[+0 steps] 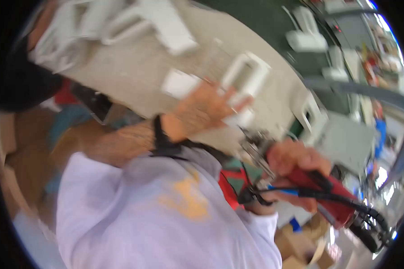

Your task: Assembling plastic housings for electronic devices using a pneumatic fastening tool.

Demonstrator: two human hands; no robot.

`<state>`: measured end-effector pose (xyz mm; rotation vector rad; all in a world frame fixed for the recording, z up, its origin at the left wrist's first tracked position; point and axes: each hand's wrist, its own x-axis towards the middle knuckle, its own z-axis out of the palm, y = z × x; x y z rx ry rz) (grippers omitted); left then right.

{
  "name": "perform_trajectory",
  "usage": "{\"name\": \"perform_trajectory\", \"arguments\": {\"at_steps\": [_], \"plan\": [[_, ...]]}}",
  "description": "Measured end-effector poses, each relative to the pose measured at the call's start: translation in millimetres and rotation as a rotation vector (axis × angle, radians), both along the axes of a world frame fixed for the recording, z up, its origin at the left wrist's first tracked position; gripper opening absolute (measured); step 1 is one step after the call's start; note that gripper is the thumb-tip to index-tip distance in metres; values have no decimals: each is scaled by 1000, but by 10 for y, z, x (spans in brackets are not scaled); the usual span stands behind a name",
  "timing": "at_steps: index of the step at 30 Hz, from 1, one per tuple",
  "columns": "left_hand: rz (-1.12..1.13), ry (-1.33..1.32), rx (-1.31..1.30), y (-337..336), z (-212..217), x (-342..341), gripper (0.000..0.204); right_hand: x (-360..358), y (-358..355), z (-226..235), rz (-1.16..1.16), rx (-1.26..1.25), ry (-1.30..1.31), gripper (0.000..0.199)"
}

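Note:
My right hand point(296, 166) is wrapped round a red corded power tool point(332, 197), whose metal front end point(256, 150) points up and left over the table edge. Motion blur hides what kind of tool it is. With its fingers spread, my left hand point(206, 105) reaches over a white plastic part point(242, 117) on the table; I cannot tell whether it touches it. Just beyond the fingers lies a white frame-like part point(251, 74) with a long opening. Beside the left hand is a small white block point(179, 84).
Several white moulded parts point(116, 22) are heaped at the far left of the beige table point(211, 33). Another white part point(307, 112) sits at its right edge. Cardboard boxes point(300, 240) stand low at the right. A black cable point(345, 204) runs along the tool.

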<state>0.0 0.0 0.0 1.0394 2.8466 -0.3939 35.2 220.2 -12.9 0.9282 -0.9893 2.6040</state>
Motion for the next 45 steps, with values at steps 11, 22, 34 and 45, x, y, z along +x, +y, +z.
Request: {"name": "perform_trajectory", "arguments": {"at_steps": [11, 22, 34, 45], "plan": [[-53, 175, 473, 607, -783, 124, 98, 98, 12, 758, -634, 566, -202, 68], [-74, 223, 556, 841, -805, -67, 98, -451, 1110, 1110, 60, 527, 174, 54], [189, -122, 496, 631, -424, -30, 76, -486, 626, 946, -176, 342, 43, 76], [136, -136, 619, 807, -393, 33, 77, -461, 475, 1015, -333, 488, 102, 87]]}}
